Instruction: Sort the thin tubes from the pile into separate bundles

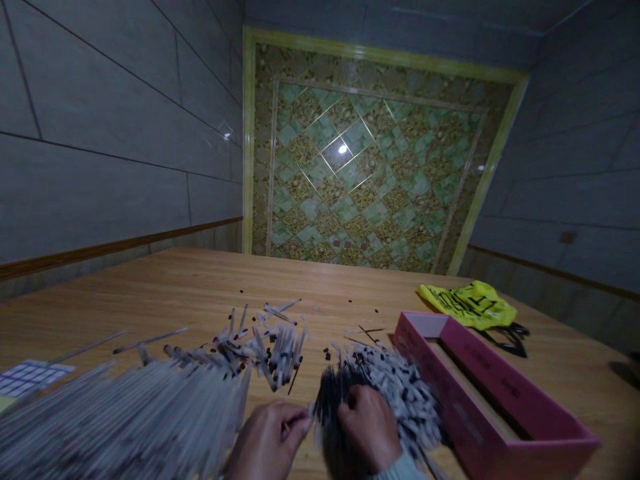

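My left hand (273, 437) is closed in a pinch, thumb against forefinger, with a small pale, see-through piece (311, 411) at the fingertips. Just right of it, my right hand (369, 423) has its fingers curled at a bundle of thin black sticks (333, 397); what they grip is hidden. A heap of short whitish tube-like pieces (400, 387) lies beside and behind that hand. Left of my hands is a big pile of long translucent tubes (125, 420). Short clear tubes with black ends (277, 350) are scattered beyond my left hand.
An open pink box (480, 407) stands at the right, with a brown strip inside. Behind it lie a yellow bag with black print (470, 303) and a black strap-like item (510, 343). A checked card (33, 379) rests at the table's left. Tiled walls surround the wooden table (300, 273).
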The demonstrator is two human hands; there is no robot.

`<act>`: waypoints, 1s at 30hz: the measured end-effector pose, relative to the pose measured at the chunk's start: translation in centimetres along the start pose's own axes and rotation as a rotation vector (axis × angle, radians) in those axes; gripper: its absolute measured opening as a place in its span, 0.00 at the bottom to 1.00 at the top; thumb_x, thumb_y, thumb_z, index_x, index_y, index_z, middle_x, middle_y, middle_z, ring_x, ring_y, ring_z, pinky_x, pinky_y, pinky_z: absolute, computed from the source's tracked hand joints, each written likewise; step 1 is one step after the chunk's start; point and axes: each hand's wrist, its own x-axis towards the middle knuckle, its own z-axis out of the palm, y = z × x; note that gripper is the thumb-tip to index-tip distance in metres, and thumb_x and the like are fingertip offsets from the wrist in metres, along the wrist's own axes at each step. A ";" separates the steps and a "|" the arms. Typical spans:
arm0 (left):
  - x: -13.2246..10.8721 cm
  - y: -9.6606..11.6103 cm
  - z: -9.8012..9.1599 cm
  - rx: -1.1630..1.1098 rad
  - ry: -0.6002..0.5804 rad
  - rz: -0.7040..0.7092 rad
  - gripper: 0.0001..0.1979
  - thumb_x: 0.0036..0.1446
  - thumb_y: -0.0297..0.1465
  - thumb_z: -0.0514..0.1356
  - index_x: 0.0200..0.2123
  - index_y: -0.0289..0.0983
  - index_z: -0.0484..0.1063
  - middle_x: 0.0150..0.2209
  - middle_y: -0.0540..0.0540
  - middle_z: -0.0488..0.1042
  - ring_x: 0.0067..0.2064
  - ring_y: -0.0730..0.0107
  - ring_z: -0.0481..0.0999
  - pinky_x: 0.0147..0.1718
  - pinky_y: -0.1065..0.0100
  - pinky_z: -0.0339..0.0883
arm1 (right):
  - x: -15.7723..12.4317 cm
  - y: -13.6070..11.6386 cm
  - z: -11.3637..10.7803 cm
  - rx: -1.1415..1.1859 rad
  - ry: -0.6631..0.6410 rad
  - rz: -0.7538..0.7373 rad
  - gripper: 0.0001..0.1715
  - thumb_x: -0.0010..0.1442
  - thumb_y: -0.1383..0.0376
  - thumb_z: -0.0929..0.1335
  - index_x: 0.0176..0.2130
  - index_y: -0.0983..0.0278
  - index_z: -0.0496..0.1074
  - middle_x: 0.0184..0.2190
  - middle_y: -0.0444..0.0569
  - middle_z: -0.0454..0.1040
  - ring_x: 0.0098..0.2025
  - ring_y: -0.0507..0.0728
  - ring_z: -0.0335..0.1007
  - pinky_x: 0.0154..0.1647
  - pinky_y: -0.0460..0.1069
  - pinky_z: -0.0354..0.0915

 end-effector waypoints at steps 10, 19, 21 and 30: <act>0.5 -5.9 3.4 -0.049 0.056 -0.006 0.14 0.56 0.35 0.52 0.31 0.41 0.77 0.33 0.47 0.80 0.37 0.67 0.78 0.37 0.74 0.69 | -0.7 0.4 1.9 -0.286 0.009 0.028 0.11 0.51 0.66 0.63 0.28 0.66 0.75 0.30 0.57 0.77 0.36 0.64 0.73 0.32 0.51 0.61; 0.5 -6.1 4.0 -0.047 0.058 0.054 0.12 0.55 0.33 0.54 0.31 0.42 0.77 0.30 0.48 0.79 0.32 0.69 0.77 0.33 0.76 0.69 | 5.1 2.3 -3.2 -0.314 0.067 0.101 0.15 0.53 0.56 0.63 0.30 0.62 0.74 0.32 0.54 0.78 0.38 0.62 0.73 0.32 0.50 0.61; 0.5 -5.8 3.9 -0.053 0.060 0.052 0.11 0.54 0.32 0.54 0.31 0.42 0.77 0.29 0.48 0.79 0.32 0.69 0.77 0.32 0.76 0.68 | 7.5 3.2 -4.1 -0.325 0.068 0.122 0.14 0.53 0.59 0.63 0.32 0.63 0.74 0.35 0.57 0.77 0.39 0.63 0.73 0.32 0.50 0.62; 0.6 -5.7 3.8 -0.076 0.051 0.029 0.13 0.55 0.34 0.53 0.30 0.41 0.78 0.30 0.47 0.79 0.33 0.68 0.77 0.33 0.74 0.69 | 11.2 6.1 -4.4 -0.316 0.040 0.096 0.14 0.49 0.60 0.67 0.34 0.67 0.75 0.36 0.59 0.77 0.40 0.62 0.73 0.35 0.50 0.62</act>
